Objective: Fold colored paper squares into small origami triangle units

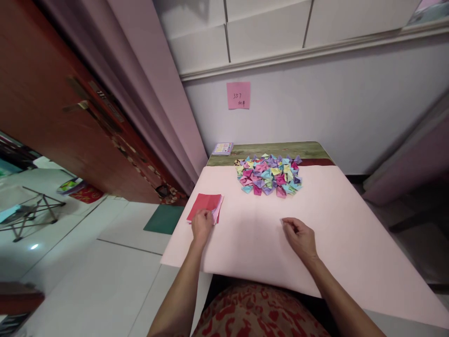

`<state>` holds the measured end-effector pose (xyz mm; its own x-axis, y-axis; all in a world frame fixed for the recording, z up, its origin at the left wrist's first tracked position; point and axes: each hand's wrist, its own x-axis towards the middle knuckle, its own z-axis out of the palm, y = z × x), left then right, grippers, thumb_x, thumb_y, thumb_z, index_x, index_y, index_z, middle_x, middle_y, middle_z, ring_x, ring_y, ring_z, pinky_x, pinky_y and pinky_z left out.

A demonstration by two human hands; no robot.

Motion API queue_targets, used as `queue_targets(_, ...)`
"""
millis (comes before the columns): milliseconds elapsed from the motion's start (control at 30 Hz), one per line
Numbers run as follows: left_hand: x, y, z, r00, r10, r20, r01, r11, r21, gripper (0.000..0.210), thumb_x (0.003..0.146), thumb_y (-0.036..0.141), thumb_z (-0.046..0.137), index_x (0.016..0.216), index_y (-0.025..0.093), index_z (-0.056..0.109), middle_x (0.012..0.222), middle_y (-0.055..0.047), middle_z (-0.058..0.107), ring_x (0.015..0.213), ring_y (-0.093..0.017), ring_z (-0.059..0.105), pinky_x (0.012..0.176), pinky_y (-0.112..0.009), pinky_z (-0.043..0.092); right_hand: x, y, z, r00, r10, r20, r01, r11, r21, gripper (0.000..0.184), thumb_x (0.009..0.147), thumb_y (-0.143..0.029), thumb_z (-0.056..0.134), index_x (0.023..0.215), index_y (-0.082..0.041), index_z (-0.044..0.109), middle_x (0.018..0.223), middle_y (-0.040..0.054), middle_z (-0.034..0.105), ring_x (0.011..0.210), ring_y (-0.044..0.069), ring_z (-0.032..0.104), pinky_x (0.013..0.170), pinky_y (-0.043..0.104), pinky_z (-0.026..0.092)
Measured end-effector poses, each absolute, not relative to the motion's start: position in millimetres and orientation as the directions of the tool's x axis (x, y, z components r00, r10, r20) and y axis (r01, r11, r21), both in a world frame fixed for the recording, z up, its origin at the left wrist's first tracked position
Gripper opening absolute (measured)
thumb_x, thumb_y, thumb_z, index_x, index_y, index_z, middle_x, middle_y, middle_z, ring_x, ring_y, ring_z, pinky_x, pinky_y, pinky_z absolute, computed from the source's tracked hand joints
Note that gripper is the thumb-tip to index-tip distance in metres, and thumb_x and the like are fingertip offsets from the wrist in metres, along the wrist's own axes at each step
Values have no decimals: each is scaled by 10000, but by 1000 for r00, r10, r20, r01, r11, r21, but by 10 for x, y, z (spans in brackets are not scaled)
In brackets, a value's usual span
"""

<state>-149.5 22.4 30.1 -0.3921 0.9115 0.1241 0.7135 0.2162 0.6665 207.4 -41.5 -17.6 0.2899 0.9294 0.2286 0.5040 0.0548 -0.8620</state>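
A stack of square coloured papers [205, 201], red on top with pink and purple edges showing at its right side, lies at the left of the pink-covered table. My left hand [202, 226] rests on its near edge, finger and thumb closed at a sheet there. Over the right middle of the table is my right hand [300, 238], thumb and forefinger pressed together. Anything between those fingertips is too small to make out. Farther back sits a heap of small folded paper pieces [268, 175] in pink, purple, blue, green and yellow.
The pink table cover [252, 238] leaves a green wood-patterned strip [280, 150] at the back. A small stack of printed cards [223, 149] lies at the back left corner. Behind stands a wall with a pink note [238, 96]. A brown door [87, 93] and curtain [150, 84] flank the left.
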Motion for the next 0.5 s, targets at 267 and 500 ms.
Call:
queue_targets(267, -1651, 370, 128, -570, 822, -16, 411, 302, 860, 130, 616, 278, 731, 676, 171, 688, 851, -63, 739, 806, -219, 679, 777, -332, 520, 2081, -407, -194, 293, 934, 203, 471, 43, -881, 260, 844, -404, 583, 930, -214, 739, 673, 10, 678, 580, 165, 580, 564, 267, 478)
queue_targets(500, -1639, 424, 203, -616, 784, -79, 190, 245, 951, 216, 588, 325, 741, 675, 143, 662, 687, -37, 690, 720, -192, 662, 709, -324, 538, 2070, -386, -188, 280, 929, 241, 469, 87, -879, 250, 849, -373, 559, 912, -210, 737, 665, 13, 670, 567, 165, 568, 560, 274, 474)
